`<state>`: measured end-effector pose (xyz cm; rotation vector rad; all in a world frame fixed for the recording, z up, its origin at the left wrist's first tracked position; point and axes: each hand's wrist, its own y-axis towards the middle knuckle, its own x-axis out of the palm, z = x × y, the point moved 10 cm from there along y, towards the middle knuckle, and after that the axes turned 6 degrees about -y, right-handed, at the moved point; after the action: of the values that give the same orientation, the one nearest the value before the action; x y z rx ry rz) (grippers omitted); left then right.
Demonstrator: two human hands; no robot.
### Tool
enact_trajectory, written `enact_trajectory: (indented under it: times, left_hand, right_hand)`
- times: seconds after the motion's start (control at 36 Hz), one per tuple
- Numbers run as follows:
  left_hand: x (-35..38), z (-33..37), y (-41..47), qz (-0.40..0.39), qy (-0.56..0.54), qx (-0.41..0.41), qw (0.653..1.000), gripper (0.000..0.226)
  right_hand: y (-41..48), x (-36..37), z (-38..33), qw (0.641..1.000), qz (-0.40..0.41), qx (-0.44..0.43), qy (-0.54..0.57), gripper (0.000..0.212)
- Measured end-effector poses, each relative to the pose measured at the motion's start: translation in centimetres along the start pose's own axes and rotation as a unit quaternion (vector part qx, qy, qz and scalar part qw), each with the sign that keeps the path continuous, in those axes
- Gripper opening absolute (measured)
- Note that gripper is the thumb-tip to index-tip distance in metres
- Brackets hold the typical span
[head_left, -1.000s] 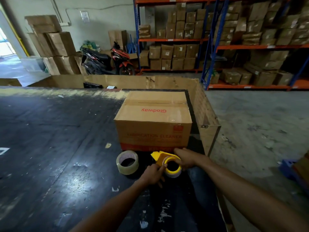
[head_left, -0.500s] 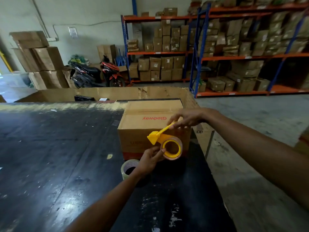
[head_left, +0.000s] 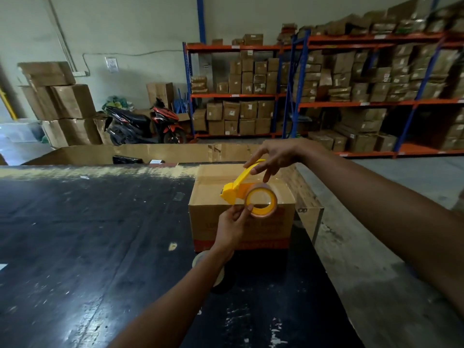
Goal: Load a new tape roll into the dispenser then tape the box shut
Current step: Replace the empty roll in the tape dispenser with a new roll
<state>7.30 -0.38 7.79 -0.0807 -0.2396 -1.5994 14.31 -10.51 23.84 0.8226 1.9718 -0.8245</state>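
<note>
A yellow tape dispenser [head_left: 236, 190] is held up in the air in front of the cardboard box [head_left: 241, 227]. A roll of tape [head_left: 261, 203] sits on its wheel. My right hand [head_left: 273, 156] grips the end of the dispenser's curved handle from above. My left hand [head_left: 232, 227] pinches the lower left edge of the roll. The box stands on the black table [head_left: 88, 247] with its top flaps folded down. A second tape roll [head_left: 198, 258] lies on the table under my left wrist, mostly hidden.
A low cardboard wall [head_left: 150, 153] runs along the table's far edge and right side. Beyond it are a parked motorbike [head_left: 143, 125], stacked cartons [head_left: 60, 104] at the left, and blue-and-orange shelves [head_left: 326, 96] full of boxes. Concrete floor [head_left: 376, 222] lies to the right.
Both hands lifted the dispenser from the table surface to box-top height. The view tilted up, and the loose roll stayed on the table, slipping under my left wrist.
</note>
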Motion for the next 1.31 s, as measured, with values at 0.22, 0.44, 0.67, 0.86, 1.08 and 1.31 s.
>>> enact_trajectory:
  times: [0.22, 0.44, 0.67, 0.86, 1.08, 1.31]
  left_hand:
    - [0.7, 2.0, 0.6, -0.018, -0.005, 0.002, 1.000, 0.037]
    - [1.9, 1.8, 0.2, -0.070, -0.003, 0.010, 0.997, 0.054]
    - [1.8, -6.7, -0.9, -0.093, 0.026, -0.130, 0.987, 0.054]
    - [0.3, -15.4, -0.6, -0.023, 0.162, -0.247, 0.955, 0.044]
    - [-0.4, -17.6, 0.4, 0.008, 0.324, -0.247, 0.913, 0.062]
    - [-0.9, -19.1, 0.9, -0.005, 0.382, -0.260, 0.887, 0.064]
  right_hand:
    - [-0.5, -1.7, -0.2, 0.999, 0.027, 0.016, -0.014, 0.048]
    - [-0.5, -4.1, 0.4, 0.997, 0.059, 0.027, -0.046, 0.046]
    - [-1.2, -5.5, 1.2, 0.996, 0.069, 0.041, -0.026, 0.043]
    - [-0.8, -5.9, 1.6, 0.996, 0.072, 0.027, -0.042, 0.045]
    - [0.1, -6.7, 1.4, 0.994, 0.077, 0.000, -0.081, 0.044]
    - [0.8, -6.9, 1.2, 0.987, 0.084, -0.023, -0.132, 0.042]
